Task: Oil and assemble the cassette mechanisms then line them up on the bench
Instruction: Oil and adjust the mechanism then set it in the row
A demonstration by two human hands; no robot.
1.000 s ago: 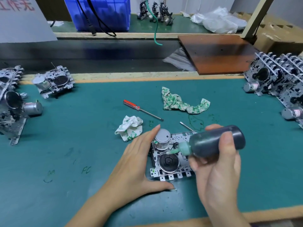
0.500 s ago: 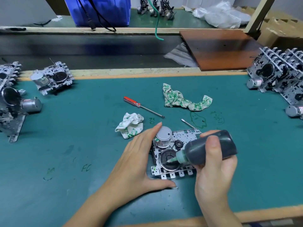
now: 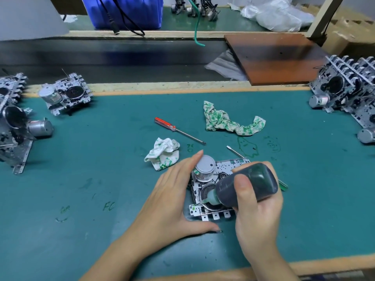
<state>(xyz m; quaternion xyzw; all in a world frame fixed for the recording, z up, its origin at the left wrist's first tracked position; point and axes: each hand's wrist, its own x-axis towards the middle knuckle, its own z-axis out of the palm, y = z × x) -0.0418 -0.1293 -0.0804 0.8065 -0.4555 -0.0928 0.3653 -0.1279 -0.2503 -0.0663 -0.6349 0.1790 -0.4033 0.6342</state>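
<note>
Mechanisms (image 3: 12, 122) already stacked on edge crowd the far left of the green tabletop (image 3: 81, 179), with one more cassette mechanism (image 3: 65, 95) lying flat just behind them near the back rail. Toward the middle lie a red-handled screwdriver (image 3: 176, 129), a crumpled oil-stained rag (image 3: 163, 156) and a longer stained rag (image 3: 229, 120).

Next comes the left hand (image 3: 172, 199), fingers straight and thumb spread, grasping nothing; it braces the left edge of the mechanism being worked (image 3: 211, 191), its fingertip up against the round motor can (image 3: 205, 166). That mechanism lies flat at the centre front of the tabletop, between the two hands. The right hand (image 3: 255, 205) wraps its fingers and thumb round a dark oil bottle (image 3: 247, 184), tilted so the green nozzle (image 3: 211, 199) points down at the flywheel area near the front edge; whether the tip touches metal cannot be told. A thin metal pick (image 3: 235, 152) lies just beyond.

At far right another group of mechanisms (image 3: 349, 94) stands on edge.

Oiling looks to be the step in hand, on one unit among many. The next move likely calls for a light squeeze at the bearing point, then lifting the nozzle clear without dripping, before this unit joins a row.
</note>
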